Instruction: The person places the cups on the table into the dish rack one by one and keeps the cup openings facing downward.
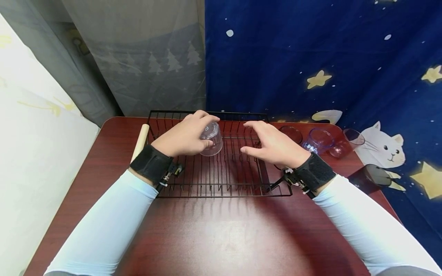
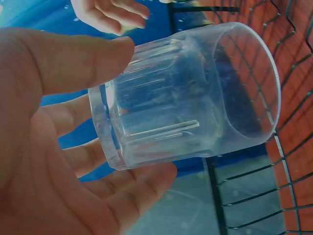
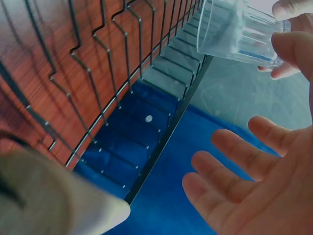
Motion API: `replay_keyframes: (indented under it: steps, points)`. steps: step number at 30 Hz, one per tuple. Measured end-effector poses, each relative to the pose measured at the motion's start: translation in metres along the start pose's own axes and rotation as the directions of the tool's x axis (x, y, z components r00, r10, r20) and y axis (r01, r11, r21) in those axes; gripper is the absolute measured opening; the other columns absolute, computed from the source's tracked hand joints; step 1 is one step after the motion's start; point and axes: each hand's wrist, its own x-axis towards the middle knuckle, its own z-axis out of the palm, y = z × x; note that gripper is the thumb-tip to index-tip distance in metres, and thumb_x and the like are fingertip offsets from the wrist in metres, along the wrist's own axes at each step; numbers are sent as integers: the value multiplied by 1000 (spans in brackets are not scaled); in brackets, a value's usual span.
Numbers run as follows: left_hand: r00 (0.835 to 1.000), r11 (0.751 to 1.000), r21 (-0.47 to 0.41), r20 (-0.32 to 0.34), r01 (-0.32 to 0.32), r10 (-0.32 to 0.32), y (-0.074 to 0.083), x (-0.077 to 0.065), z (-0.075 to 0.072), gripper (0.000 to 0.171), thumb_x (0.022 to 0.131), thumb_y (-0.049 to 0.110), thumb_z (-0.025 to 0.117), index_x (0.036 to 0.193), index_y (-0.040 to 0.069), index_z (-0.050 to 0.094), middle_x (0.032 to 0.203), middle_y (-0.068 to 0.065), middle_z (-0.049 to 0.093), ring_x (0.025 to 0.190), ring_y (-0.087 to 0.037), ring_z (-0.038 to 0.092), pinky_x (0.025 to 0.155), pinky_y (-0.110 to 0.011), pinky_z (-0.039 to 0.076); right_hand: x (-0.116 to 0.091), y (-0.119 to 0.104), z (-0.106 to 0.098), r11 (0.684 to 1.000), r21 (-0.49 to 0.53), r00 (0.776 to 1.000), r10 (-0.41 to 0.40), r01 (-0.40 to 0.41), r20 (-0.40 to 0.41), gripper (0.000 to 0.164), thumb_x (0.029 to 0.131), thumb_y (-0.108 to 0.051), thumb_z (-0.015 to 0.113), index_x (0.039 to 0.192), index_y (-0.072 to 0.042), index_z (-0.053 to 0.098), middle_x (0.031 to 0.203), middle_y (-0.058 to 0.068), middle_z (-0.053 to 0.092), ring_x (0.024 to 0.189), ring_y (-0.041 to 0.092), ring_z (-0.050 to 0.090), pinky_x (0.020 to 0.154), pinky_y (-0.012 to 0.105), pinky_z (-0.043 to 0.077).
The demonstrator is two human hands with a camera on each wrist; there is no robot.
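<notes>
Left hand (image 1: pixel 188 135) gripped inverted clear tumbler (image 1: pixel 215 142) over black wire rack (image 1: pixel 221 196), likely placing it; right hand (image 1: pixel 277 143) half-spread, empty. Level seating before release seemed needed.

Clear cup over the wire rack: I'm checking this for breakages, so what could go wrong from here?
The clear cup might slip, since only the left hand holds it, around its base end. Its downturned rim could catch or tilt on the wire rack, whose thin bars have gaps between them. The right sleeve might also knock the dark cup, which appears close beside it in the head view.
</notes>
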Motion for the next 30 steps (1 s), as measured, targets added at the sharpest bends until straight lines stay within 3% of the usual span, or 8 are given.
replay_keyframes:
  steps: [11,30]
  points:
    - [997,998,-17,30,67,-66,-17,19,17,66,92,30,71,151,22,43,147,-10,42,132,-33,43,91,-46,53,-8,10,-1,999,-2,999,41,-41,16,78,92,-51,67,150,-7,39,150,15,45,138,32,43,111,53,37]
    - [993,995,-10,51,103,-102,-20,37,26,63,94,28,69,151,20,43,148,-11,41,134,-35,41,96,-48,51,-10,16,-1,1000,-15,999,28,-28,18,74,93,-49,67,148,-5,42,147,15,48,136,31,45,111,52,37]
